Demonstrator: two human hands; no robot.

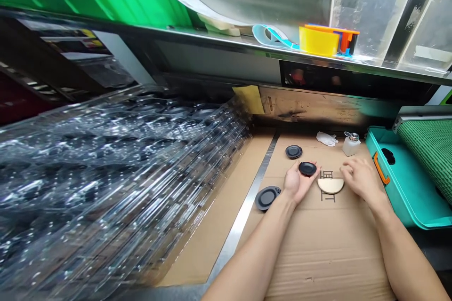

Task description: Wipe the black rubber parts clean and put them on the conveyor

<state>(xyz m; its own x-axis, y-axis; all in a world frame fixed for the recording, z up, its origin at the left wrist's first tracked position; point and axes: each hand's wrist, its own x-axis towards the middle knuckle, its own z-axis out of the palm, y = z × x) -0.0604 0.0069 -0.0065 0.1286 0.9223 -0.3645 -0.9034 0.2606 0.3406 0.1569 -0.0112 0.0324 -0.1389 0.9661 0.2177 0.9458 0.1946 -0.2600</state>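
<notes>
A small black round plastic part (307, 168) rests in my left hand (296, 182), the fingers curled under and around its rim. My right hand (362, 179) is over the cardboard with its fingers bent inward and pinched; whatever may be between them is hidden. Close by its fingertips lies a pale half-moon piece (331, 186) with a dark edge; I cannot tell whether they touch. Another black round part (294, 152) lies beyond my left hand. A larger one (267, 198) sits left of my left wrist.
Stacked clear plastic trays (148, 183) holding dark parts fill the left. A white bottle (351, 144) and crumpled tissue (326, 138) stand behind my hands. On the right are a teal bin (406, 202) and a green conveyor belt (431, 146). A metal shelf (226, 40) crosses above.
</notes>
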